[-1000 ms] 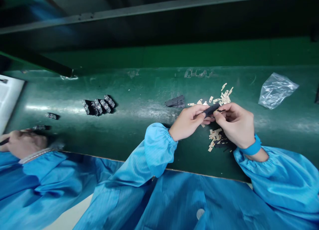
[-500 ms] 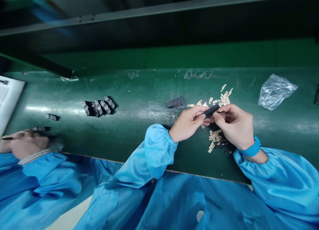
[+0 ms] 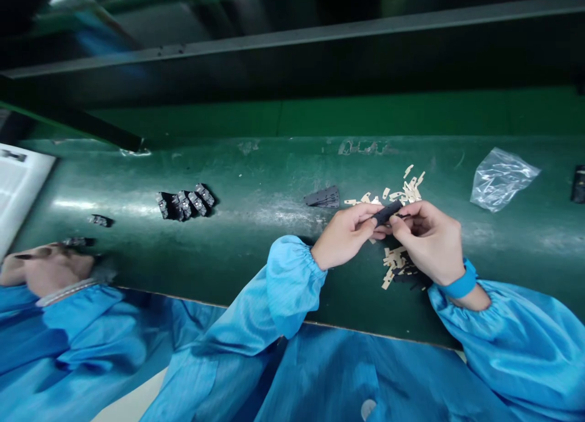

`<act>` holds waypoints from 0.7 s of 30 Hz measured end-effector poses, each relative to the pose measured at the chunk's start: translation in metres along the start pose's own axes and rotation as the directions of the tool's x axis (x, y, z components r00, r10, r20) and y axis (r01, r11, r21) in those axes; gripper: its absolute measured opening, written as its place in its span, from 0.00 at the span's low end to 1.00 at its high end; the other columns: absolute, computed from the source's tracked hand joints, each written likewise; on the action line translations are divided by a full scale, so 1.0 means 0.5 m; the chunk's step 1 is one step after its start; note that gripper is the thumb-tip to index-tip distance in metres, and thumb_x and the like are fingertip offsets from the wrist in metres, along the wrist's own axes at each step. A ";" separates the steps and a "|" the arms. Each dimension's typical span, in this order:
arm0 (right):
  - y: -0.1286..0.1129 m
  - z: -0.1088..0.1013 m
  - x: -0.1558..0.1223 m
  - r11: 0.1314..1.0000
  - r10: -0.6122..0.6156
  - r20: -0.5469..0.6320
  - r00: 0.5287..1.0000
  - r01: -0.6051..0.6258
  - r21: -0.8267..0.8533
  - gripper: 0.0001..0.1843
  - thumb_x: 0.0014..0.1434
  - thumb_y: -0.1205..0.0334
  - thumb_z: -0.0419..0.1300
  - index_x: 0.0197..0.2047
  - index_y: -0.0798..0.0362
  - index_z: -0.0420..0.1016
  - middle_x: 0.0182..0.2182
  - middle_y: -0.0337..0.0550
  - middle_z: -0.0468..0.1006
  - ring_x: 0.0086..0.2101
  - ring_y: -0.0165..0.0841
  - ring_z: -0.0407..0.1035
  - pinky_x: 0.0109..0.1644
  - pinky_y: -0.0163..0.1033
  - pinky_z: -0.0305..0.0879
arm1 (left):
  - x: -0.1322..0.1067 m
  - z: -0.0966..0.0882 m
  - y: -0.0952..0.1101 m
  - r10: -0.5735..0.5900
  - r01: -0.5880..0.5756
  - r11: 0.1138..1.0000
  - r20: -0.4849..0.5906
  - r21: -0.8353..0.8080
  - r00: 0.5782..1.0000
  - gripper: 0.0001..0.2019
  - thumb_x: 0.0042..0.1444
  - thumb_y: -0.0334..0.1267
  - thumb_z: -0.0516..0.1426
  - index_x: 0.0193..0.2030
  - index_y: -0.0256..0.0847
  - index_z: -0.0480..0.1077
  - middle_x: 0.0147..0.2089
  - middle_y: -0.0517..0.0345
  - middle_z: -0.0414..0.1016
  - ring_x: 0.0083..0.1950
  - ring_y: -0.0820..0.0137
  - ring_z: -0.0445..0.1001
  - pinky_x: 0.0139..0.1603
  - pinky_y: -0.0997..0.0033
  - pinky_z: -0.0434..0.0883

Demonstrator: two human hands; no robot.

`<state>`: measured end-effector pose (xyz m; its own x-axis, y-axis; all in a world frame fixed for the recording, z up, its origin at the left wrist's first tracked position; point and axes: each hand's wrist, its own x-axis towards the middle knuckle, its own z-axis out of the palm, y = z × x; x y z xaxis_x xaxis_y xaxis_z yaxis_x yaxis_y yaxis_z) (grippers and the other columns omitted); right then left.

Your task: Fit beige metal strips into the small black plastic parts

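My left hand is closed around one end of a slim black plastic part, holding it at a slant above the bench. My right hand pinches at the far end of that part; a small dark piece shows between its fingertips, too small to name. Behind both hands lie loose cream-coloured flat pieces. A mixed heap of cream and black pieces sits below, partly covered by my right hand. To the left of the held part is a fanned stack of black plates.
A clear plastic bag lies at the right on the green bench. Several black blocks stand in a row to the left. Another person's hands work at the far left, near two more dark parts. A post slants in behind.
The whole view has shifted slightly, so the bench sits a little lower. Both hands keep nearly the same grip on the black part.
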<state>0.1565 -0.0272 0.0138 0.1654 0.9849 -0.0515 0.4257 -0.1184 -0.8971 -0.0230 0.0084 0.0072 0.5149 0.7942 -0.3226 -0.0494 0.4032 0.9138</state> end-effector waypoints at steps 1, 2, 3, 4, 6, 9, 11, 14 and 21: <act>0.000 0.000 0.000 1.000 -0.005 -0.005 1.000 0.005 -0.009 0.07 0.60 0.57 0.66 0.35 0.50 0.74 0.21 0.36 0.73 0.21 0.30 0.66 0.25 0.36 0.64 | 0.000 0.000 0.000 0.003 -0.003 1.000 0.000 0.001 1.000 0.13 0.67 0.29 0.55 0.56 0.36 0.72 0.51 0.47 0.81 0.45 0.68 0.84 0.52 0.64 0.82; 0.000 0.000 0.000 1.000 -0.010 -0.009 1.000 0.010 -0.018 0.07 0.60 0.57 0.66 0.35 0.50 0.74 0.21 0.36 0.73 0.21 0.30 0.66 0.25 0.36 0.64 | 0.000 0.000 -0.001 0.007 -0.007 1.000 0.001 0.000 1.000 0.13 0.67 0.29 0.54 0.56 0.36 0.72 0.51 0.47 0.81 0.45 0.68 0.84 0.52 0.65 0.82; 0.000 0.001 0.000 1.000 -0.017 -0.013 1.000 0.016 -0.027 0.07 0.60 0.58 0.66 0.35 0.50 0.74 0.21 0.36 0.73 0.21 0.29 0.66 0.25 0.36 0.64 | 0.001 0.000 -0.001 0.012 -0.012 1.000 0.001 -0.001 1.000 0.13 0.67 0.29 0.54 0.56 0.36 0.72 0.52 0.47 0.81 0.46 0.68 0.84 0.52 0.65 0.82; 0.000 0.001 0.000 0.999 -0.024 -0.017 1.000 0.024 -0.036 0.06 0.60 0.58 0.66 0.35 0.50 0.74 0.22 0.36 0.73 0.21 0.29 0.66 0.25 0.36 0.64 | 0.000 0.001 -0.001 0.016 -0.016 1.000 0.001 -0.001 1.000 0.13 0.67 0.29 0.54 0.56 0.36 0.72 0.52 0.48 0.81 0.46 0.68 0.84 0.52 0.65 0.82; 0.001 0.001 -0.001 0.997 -0.043 -0.023 0.999 0.041 -0.058 0.06 0.60 0.59 0.66 0.36 0.50 0.74 0.22 0.36 0.73 0.21 0.29 0.66 0.26 0.36 0.64 | 0.000 0.002 -0.002 0.023 -0.023 1.000 -0.003 0.004 1.000 0.13 0.67 0.30 0.55 0.56 0.36 0.72 0.52 0.48 0.81 0.45 0.68 0.84 0.52 0.64 0.82; -0.002 0.002 -0.003 0.989 -0.090 -0.048 0.995 0.084 -0.123 0.06 0.61 0.58 0.65 0.36 0.49 0.74 0.21 0.35 0.72 0.21 0.30 0.66 0.26 0.37 0.64 | -0.002 0.004 -0.004 0.029 -0.028 0.999 -0.019 0.023 0.999 0.13 0.67 0.30 0.55 0.56 0.36 0.72 0.53 0.47 0.81 0.45 0.68 0.84 0.53 0.63 0.82; -0.005 0.003 -0.005 0.974 -0.148 -0.079 0.986 0.131 -0.185 0.05 0.61 0.59 0.65 0.35 0.49 0.74 0.23 0.36 0.74 0.22 0.30 0.67 0.27 0.38 0.65 | -0.004 0.006 -0.005 0.040 -0.039 0.998 -0.034 0.039 0.999 0.13 0.67 0.30 0.55 0.56 0.36 0.72 0.54 0.47 0.80 0.46 0.67 0.84 0.53 0.63 0.81; -0.010 0.004 -0.008 0.920 -0.282 -0.099 0.954 0.240 -0.310 0.05 0.61 0.62 0.65 0.34 0.49 0.74 0.26 0.39 0.76 0.23 0.31 0.68 0.29 0.39 0.65 | -0.005 0.009 -0.004 0.057 -0.054 0.997 -0.040 0.055 0.998 0.12 0.66 0.29 0.55 0.55 0.35 0.72 0.53 0.47 0.81 0.46 0.67 0.84 0.54 0.63 0.81; -0.005 -0.018 -0.002 0.865 -0.385 -0.188 0.904 0.283 -0.414 0.18 0.62 0.59 0.66 0.54 0.50 0.72 0.30 0.40 0.79 0.22 0.33 0.69 0.26 0.40 0.66 | -0.001 0.003 0.005 0.060 -0.061 0.998 -0.039 -0.003 0.997 0.15 0.66 0.32 0.55 0.59 0.35 0.70 0.51 0.45 0.83 0.49 0.65 0.83 0.47 0.67 0.80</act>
<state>0.1633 -0.0291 0.0200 0.1522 0.9118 0.3814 0.7833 0.1240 -0.6092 -0.0221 0.0083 0.0100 0.4773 0.8342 -0.2761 -0.0832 0.3558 0.9309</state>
